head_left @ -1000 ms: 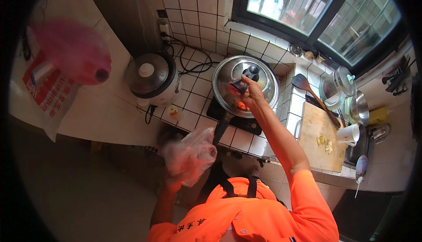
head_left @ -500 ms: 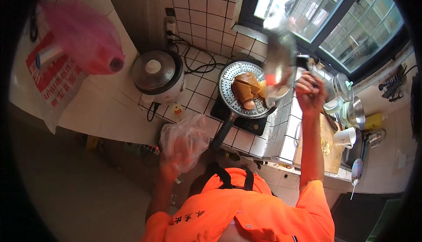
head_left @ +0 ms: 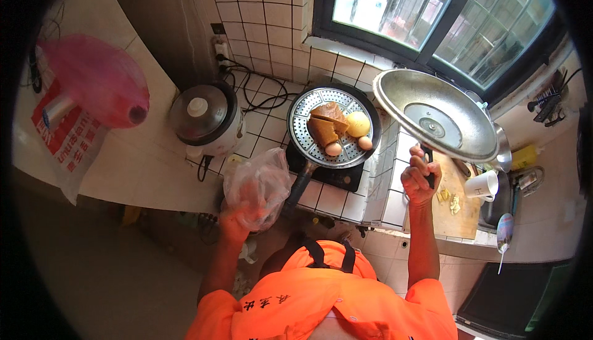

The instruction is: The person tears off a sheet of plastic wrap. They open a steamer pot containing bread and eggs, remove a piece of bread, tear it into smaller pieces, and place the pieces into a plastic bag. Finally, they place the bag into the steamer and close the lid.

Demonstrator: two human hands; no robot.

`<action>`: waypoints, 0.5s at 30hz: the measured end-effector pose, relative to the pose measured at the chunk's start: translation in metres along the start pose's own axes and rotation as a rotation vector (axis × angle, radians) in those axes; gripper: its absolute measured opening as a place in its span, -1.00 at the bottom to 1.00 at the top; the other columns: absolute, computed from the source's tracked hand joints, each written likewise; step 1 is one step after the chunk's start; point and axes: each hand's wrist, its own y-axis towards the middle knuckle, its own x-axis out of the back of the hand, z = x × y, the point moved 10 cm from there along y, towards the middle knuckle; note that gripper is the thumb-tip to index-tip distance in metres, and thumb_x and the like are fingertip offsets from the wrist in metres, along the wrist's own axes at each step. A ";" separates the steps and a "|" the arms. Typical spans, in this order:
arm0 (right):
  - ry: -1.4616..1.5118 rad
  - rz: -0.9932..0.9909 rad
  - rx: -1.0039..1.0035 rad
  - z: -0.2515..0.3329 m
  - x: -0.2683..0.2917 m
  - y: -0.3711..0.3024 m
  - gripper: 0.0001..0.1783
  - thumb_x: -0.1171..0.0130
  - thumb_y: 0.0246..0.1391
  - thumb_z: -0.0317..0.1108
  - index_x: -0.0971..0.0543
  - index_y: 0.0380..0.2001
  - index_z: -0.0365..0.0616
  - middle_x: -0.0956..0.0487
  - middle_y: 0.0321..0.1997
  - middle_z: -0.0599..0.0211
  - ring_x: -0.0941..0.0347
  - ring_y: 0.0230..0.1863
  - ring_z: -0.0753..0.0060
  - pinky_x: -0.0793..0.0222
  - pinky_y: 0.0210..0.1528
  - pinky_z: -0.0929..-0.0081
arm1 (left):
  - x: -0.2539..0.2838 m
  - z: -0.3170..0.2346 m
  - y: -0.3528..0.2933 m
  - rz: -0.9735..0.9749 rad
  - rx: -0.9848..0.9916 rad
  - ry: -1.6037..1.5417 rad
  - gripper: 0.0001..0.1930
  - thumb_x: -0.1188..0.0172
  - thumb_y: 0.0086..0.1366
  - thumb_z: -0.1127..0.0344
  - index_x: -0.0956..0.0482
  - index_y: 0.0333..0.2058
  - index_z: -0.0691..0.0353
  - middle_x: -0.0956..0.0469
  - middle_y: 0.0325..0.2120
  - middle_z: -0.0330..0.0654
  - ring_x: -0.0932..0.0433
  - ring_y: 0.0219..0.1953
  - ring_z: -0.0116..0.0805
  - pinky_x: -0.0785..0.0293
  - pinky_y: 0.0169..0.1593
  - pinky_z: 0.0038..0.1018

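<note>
My right hand (head_left: 421,178) is closed round the black handle of a silver pan lid (head_left: 432,120), raised right of the pan with its hollow inner side showing. My left hand (head_left: 246,216) grips a crumpled clear plastic bag (head_left: 256,182), partly seen through the film; I cannot make out anything inside. Between them is a black-handled pan (head_left: 301,185) holding a perforated steamer rack (head_left: 302,114). Brown spongy cake pieces (head_left: 323,131) lie on the rack, with a round yellow item (head_left: 357,124) and two eggs (head_left: 333,149) beside them.
The pan sits on a black cooktop (head_left: 349,178). Left stands a rice cooker (head_left: 207,117) with trailing cords; farther left hang pink and white plastic bags (head_left: 99,80). At right are a cutting board (head_left: 460,219) with chopped bits, a white mug (head_left: 481,185) and a sink (head_left: 497,207).
The lid has swung away from the pan's right side, outward and tilted, uncovering the yellow item and second egg. My left hand still holds the bag. The whole view has shifted slightly.
</note>
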 end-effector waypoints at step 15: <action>-0.177 -0.026 -0.403 -0.077 0.007 0.044 -0.57 0.05 0.10 0.07 -0.35 -0.58 -0.07 -0.27 -0.73 0.54 -0.13 -0.75 0.73 0.01 -0.63 0.71 | 0.021 -0.004 -0.050 -0.235 -0.119 0.346 -0.43 -0.08 0.10 0.46 -0.28 0.15 0.25 -0.48 -0.13 -0.14 -0.53 -0.21 -0.29 -0.54 -0.26 -0.43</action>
